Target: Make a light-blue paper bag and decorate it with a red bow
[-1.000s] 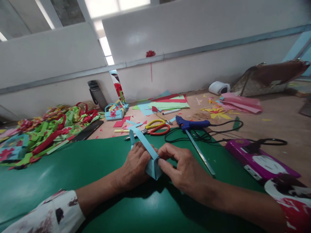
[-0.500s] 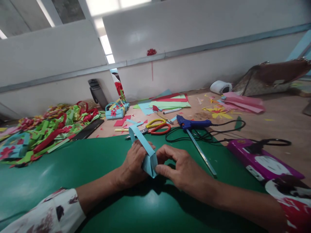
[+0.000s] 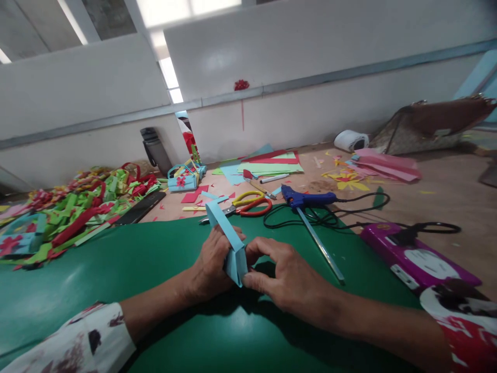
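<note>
A small light-blue paper basket [image 3: 235, 265] with a strip handle arching up and away from me is between my hands, over the green table mat [image 3: 163, 326]. Wrapped around its left side, my left hand [image 3: 213, 259] is closed on it, with the far fingers partly hidden. My right hand [image 3: 277, 269] pinches the basket's right side, thumb at the lower near edge and fingers curled behind. Just beyond the handle lie scissors [image 3: 254, 206] with yellow and orange grips. A blue glue gun [image 3: 310, 198] with a long clear glue stick rests to the right.
A purple power strip [image 3: 419, 259] with a black cord stands at the right. Heaped coloured paper strips [image 3: 89, 207] and a phone [image 3: 142, 208] lie left, near a grey bottle [image 3: 155, 150]. Coloured paper sheets [image 3: 272, 163] and a handbag [image 3: 435, 124] sit at the back.
The basket has tilted slightly, its lower end moving a little left, and my right hand has shifted left with it. Both hands keep their hold; the view has moved slightly.
</note>
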The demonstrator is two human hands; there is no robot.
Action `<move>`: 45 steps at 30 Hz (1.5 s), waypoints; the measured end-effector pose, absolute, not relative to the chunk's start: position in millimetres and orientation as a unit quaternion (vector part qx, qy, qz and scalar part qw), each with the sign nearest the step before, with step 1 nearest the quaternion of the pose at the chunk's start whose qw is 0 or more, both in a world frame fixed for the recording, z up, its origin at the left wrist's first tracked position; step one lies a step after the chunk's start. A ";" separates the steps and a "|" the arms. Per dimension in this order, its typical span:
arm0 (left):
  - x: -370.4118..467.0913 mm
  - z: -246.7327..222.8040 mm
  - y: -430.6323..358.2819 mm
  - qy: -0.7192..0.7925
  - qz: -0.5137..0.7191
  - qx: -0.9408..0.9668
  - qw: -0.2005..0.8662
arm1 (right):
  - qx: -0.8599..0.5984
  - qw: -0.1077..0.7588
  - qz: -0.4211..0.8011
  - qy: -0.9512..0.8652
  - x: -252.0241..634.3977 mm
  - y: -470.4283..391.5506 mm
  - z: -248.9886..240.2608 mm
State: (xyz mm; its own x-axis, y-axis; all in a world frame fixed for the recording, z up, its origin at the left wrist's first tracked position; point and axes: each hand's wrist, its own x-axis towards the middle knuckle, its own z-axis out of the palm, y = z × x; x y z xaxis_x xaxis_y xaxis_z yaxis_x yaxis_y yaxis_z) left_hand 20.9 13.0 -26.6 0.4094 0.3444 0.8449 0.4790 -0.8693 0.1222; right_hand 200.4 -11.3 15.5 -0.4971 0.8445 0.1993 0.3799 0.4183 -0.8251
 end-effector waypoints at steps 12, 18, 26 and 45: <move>19.9 -21.0 11.9 -0.198 -0.496 -0.843 -0.061 | -0.359 0.392 0.377 -0.758 209.5 -7.1 15.3; 20.4 9.7 -6.7 -0.345 -0.552 -0.703 -0.287 | -0.441 0.436 0.332 -0.711 217.3 10.3 7.8; 22.2 21.9 -11.3 -0.380 -0.580 -0.430 -0.579 | -0.359 0.377 0.253 -0.815 205.4 -4.1 14.9; 22.9 4.5 -10.4 -0.314 -0.496 -0.479 -0.653 | -0.353 0.306 0.144 -0.872 210.8 4.5 7.6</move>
